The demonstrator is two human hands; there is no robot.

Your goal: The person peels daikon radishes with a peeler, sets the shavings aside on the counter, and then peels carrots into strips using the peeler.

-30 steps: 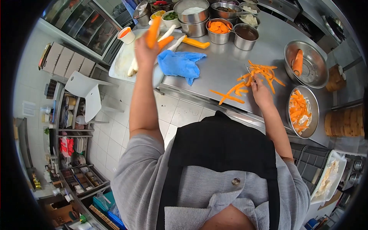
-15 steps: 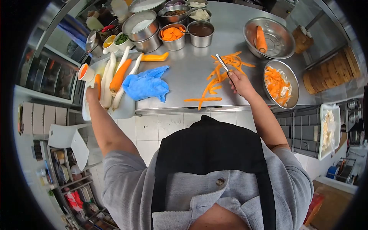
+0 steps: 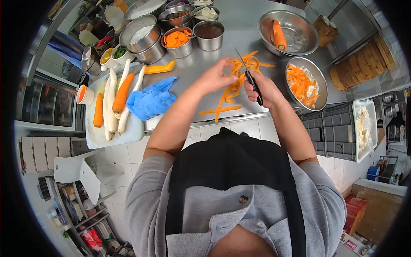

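Observation:
My right hand grips the black handle of a peeler or knife, its thin blade pointing up and away from me. Beside it, to the left, my left hand is raised over the counter with its fingers apart and nothing in them. Orange peelings lie on the steel under and around both hands. A white board at the left bears white roots, an orange carrot and a smaller carrot. A crumpled blue cloth or glove touches the board's right side.
A steel colander holding one carrot stands at the back right, near a bowl of orange and white strips. Steel pots line the back left. Bamboo steamers and a grey crate are at the right.
My left hand has left the board's small carrot and moved right, near the tool. The tool has tilted in my right hand. The whole view has shifted slightly.

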